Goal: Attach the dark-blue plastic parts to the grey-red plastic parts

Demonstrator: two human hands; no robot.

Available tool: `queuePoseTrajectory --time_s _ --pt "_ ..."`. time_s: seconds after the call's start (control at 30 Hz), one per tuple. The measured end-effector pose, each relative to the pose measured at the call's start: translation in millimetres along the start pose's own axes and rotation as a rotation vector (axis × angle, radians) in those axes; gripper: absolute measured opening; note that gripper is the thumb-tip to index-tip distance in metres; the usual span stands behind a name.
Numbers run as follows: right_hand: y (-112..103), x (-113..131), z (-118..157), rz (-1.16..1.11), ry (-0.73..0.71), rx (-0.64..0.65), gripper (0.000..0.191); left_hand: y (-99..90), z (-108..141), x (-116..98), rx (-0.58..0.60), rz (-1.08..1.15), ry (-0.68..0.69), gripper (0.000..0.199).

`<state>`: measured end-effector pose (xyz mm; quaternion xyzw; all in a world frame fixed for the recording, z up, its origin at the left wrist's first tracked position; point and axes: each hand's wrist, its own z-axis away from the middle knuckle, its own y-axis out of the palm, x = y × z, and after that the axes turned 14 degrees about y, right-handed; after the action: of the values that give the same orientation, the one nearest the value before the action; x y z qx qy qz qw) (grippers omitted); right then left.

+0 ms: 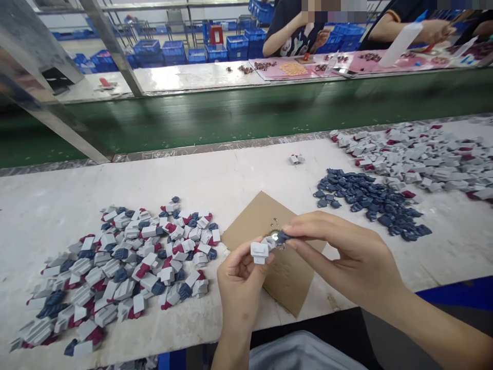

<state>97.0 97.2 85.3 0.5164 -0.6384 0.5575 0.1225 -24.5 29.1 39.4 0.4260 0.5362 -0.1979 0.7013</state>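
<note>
Low in the centre, my left hand (242,275) is closed on a light grey plastic part (259,250). Between the thumb and fingertips of my right hand (339,252) is a dark blue piece (282,237), held against the grey part's right side. Both are above a brown cardboard sheet (295,288), which lies turned on the white table. Just behind the pieces, a round metallic item (274,233) is partly hidden. A few tiny bits (275,222) lie on the cardboard.
A pile of grey, maroon and blue assemblies (119,272) covers the left. Blue pieces (365,198) and grey-maroon parts (435,159) are heaped at right. One part (296,159) lies alone. Beyond a green conveyor belt (215,115), people work at another table.
</note>
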Motion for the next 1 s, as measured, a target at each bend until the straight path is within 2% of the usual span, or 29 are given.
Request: queuePoseTrajectory --time_s 0.13,0.3,0.53,0.67,0.77,0.83,0.9,1.0 --pt "2 3 0 0.026 -0.038 0.012 0.025 0.1 3 2 -0.013 -0.013 0.096 0.019" --pt "1 2 1 0.042 -0.059 0.019 0.026 -2.0 2 3 0.068 -0.078 0.171 0.02" --pt "6 0 4 0.025 -0.098 -0.009 0.025 3.7 7 7 0.003 -0.19 0.267 0.012" --pt "18 -1 13 -0.042 -0.01 -0.015 0.024 1.0 6 13 0.027 -0.201 0.242 0.012" --pt "24 1 19 -0.126 0.052 -0.01 0.029 0.2 0 10 0.133 -0.163 0.18 0.017" --pt "23 3 21 -0.139 0.037 -0.041 0.033 1.7 -4 4 0.206 -0.12 0.134 0.018" --pt "15 3 20 -0.104 0.002 -0.108 0.036 3.5 -8 -2 0.242 -0.094 0.102 0.015" --pt "-1 3 10 -0.112 0.026 -0.279 0.033 4.7 -12 -7 0.223 -0.075 0.076 0.012"
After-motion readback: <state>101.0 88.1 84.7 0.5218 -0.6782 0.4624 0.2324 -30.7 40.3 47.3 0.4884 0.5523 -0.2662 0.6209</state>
